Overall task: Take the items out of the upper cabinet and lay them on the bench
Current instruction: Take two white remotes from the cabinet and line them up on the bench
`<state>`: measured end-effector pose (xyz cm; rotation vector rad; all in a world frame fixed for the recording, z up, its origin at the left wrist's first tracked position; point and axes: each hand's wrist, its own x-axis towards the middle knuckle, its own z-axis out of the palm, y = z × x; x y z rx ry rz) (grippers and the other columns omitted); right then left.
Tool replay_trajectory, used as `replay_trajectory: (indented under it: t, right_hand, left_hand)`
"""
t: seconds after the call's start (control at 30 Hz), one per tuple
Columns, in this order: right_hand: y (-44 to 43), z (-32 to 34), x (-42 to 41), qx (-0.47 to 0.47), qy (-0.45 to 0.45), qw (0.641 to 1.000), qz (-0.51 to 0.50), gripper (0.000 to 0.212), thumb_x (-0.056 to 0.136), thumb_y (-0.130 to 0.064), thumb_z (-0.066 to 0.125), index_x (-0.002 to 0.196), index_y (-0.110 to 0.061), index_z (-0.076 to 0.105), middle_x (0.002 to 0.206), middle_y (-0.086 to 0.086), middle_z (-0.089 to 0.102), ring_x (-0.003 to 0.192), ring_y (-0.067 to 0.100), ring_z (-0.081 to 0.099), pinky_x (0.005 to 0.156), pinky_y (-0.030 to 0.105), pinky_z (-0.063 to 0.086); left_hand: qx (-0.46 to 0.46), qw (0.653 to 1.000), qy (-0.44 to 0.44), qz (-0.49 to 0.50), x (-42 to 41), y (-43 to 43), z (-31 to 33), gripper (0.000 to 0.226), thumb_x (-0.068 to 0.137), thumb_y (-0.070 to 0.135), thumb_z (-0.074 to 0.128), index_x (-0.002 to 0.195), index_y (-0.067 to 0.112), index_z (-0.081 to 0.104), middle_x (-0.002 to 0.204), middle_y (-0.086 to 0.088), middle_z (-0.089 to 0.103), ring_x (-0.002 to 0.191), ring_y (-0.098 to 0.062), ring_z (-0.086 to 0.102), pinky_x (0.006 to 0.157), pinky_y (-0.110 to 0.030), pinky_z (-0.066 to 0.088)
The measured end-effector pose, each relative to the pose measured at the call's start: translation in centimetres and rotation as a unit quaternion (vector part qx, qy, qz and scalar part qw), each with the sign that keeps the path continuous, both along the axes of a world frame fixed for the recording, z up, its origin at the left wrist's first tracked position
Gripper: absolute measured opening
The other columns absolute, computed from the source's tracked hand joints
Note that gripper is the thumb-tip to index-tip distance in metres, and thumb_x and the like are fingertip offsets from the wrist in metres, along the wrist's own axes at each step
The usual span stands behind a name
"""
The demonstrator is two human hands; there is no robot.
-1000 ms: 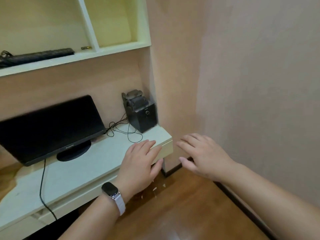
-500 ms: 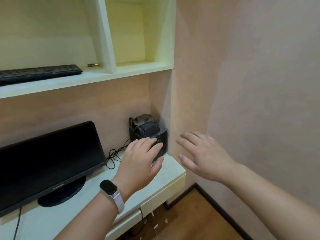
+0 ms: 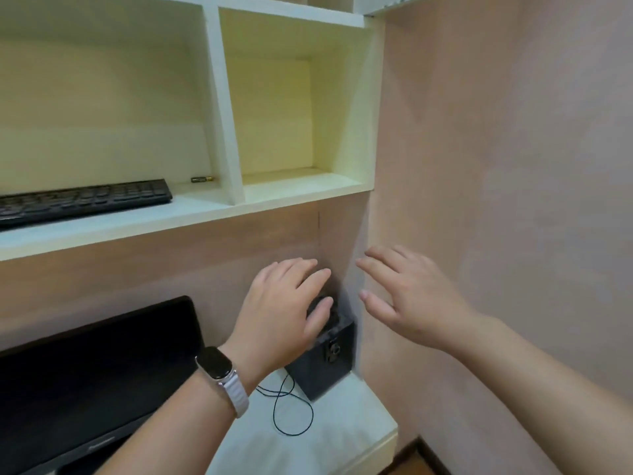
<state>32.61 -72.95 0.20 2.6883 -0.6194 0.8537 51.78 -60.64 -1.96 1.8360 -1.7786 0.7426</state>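
Since a second ago our view has tilted upward, so the upper cabinet (image 3: 219, 207) now looms above our raised, empty, spread left hand (image 3: 281, 313) and right hand (image 3: 407, 299), the worktop (image 3: 318, 437) lies beneath them awaiting the keyboard (image 3: 82, 200) up-left of the left hand, then the small battery (image 3: 202, 179) beside it.

Both arms reach forward, palms down. Left hand (image 3: 281, 310) is flat, fingers together and extended, holding nothing, with a watch (image 3: 219, 368) on the wrist. Right hand (image 3: 411, 299) is alongside, fingers spread, thumb out, also holding nothing. The hands are apart.
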Motion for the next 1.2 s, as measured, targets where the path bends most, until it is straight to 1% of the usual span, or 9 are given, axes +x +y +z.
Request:
replay_trajectory:
  t: [0.13, 0.23, 0.43, 0.67, 0.73, 0.83, 0.93, 1.07, 1.2]
  right_hand:
    - [-4.6, 2.3, 1.9, -0.005, -0.016, 0.999, 0.037, 0.052, 0.090, -0.047, 0.042, 0.126, -0.015, 0.061, 0.127, 0.005, 0.061, 0.116, 0.026, 0.055, 0.090, 0.042, 0.047]
    - [-8.2, 4.8, 3.2, -0.024, -0.037, 0.997, 0.067, 0.052, 0.089, -0.047, 0.043, 0.125, -0.015, 0.062, 0.128, 0.006, 0.062, 0.116, 0.028, 0.055, 0.090, 0.043, 0.048]
    - [-14.0, 10.4, 5.9, -0.064, -0.079, 0.985, 0.139, 0.052, 0.089, -0.048, 0.043, 0.120, -0.013, 0.064, 0.123, 0.009, 0.063, 0.112, 0.031, 0.058, 0.085, 0.042, 0.050]
    - [-17.3, 16.7, 9.0, -0.119, -0.142, 0.965, 0.187, 0.051, 0.087, -0.046, 0.045, 0.119, -0.013, 0.066, 0.122, 0.010, 0.064, 0.111, 0.031, 0.060, 0.084, 0.040, 0.050]
    - [-17.6, 18.6, 10.0, -0.141, -0.161, 0.958, 0.189, 0.051, 0.087, -0.047, 0.045, 0.118, -0.013, 0.066, 0.122, 0.010, 0.064, 0.111, 0.030, 0.059, 0.085, 0.038, 0.050]
    - [-17.8, 21.6, 11.4, -0.166, -0.188, 0.947, 0.202, 0.051, 0.088, -0.045, 0.047, 0.119, -0.011, 0.066, 0.124, 0.012, 0.063, 0.113, 0.031, 0.058, 0.086, 0.040, 0.050]
    - [-17.9, 24.4, 12.4, -0.180, -0.214, 0.937, 0.209, 0.050, 0.089, -0.044, 0.047, 0.121, -0.010, 0.065, 0.124, 0.011, 0.062, 0.115, 0.031, 0.056, 0.087, 0.041, 0.049]
    - [-18.1, 26.9, 13.6, -0.200, -0.219, 0.934, 0.201, 0.050, 0.089, -0.046, 0.046, 0.121, -0.012, 0.063, 0.122, 0.008, 0.062, 0.115, 0.028, 0.055, 0.088, 0.039, 0.045]
    - [-18.9, 27.4, 15.0, -0.204, -0.209, 0.934, 0.204, 0.049, 0.086, -0.044, 0.048, 0.121, -0.012, 0.063, 0.118, 0.006, 0.063, 0.111, 0.027, 0.057, 0.091, 0.036, 0.039]
  left_hand:
    - [-0.005, 0.999, -0.001, 0.035, 1.1, -3.1, 2.6, 0.041, 0.090, 0.041, 0.052, 0.124, 0.020, 0.063, 0.129, -0.003, 0.061, 0.120, -0.025, 0.054, 0.100, -0.044, 0.041]
    - [-0.033, 0.998, -0.020, 0.056, 1.3, -5.8, 5.7, 0.044, 0.090, 0.042, 0.050, 0.125, 0.019, 0.064, 0.129, -0.003, 0.061, 0.119, -0.024, 0.055, 0.099, -0.042, 0.043]
    - [-0.115, 0.986, -0.062, 0.103, 2.2, -10.1, 11.8, 0.042, 0.088, 0.041, 0.050, 0.115, 0.014, 0.068, 0.120, -0.006, 0.065, 0.106, -0.029, 0.061, 0.084, -0.040, 0.047]
    - [-0.171, 0.973, -0.072, 0.137, 3.4, -11.8, 18.1, 0.045, 0.091, 0.044, 0.048, 0.122, 0.018, 0.065, 0.124, -0.002, 0.062, 0.115, -0.021, 0.055, 0.092, -0.038, 0.043]
    - [-0.195, 0.968, -0.090, 0.132, 4.2, -12.3, 20.6, 0.044, 0.090, 0.044, 0.049, 0.122, 0.018, 0.066, 0.124, -0.002, 0.063, 0.115, -0.021, 0.056, 0.092, -0.040, 0.046]
    - [-0.220, 0.961, -0.124, 0.110, 5.3, -13.0, 25.1, 0.044, 0.089, 0.042, 0.052, 0.122, 0.016, 0.066, 0.123, -0.004, 0.063, 0.114, -0.023, 0.057, 0.091, -0.043, 0.048]
    - [-0.219, 0.960, -0.147, 0.097, 6.2, -13.4, 29.4, 0.045, 0.090, 0.043, 0.050, 0.124, 0.018, 0.064, 0.123, -0.002, 0.062, 0.115, -0.022, 0.056, 0.090, -0.045, 0.049]
    - [-0.204, 0.963, -0.145, 0.104, 7.2, -14.2, 34.3, 0.049, 0.089, 0.048, 0.046, 0.127, 0.021, 0.061, 0.126, 0.001, 0.061, 0.119, -0.019, 0.053, 0.096, -0.043, 0.046]
    - [-0.108, 0.979, -0.097, 0.141, 8.1, -15.9, 37.8, 0.048, 0.090, 0.051, 0.046, 0.132, 0.028, 0.054, 0.129, 0.007, 0.057, 0.121, -0.014, 0.049, 0.098, -0.041, 0.044]
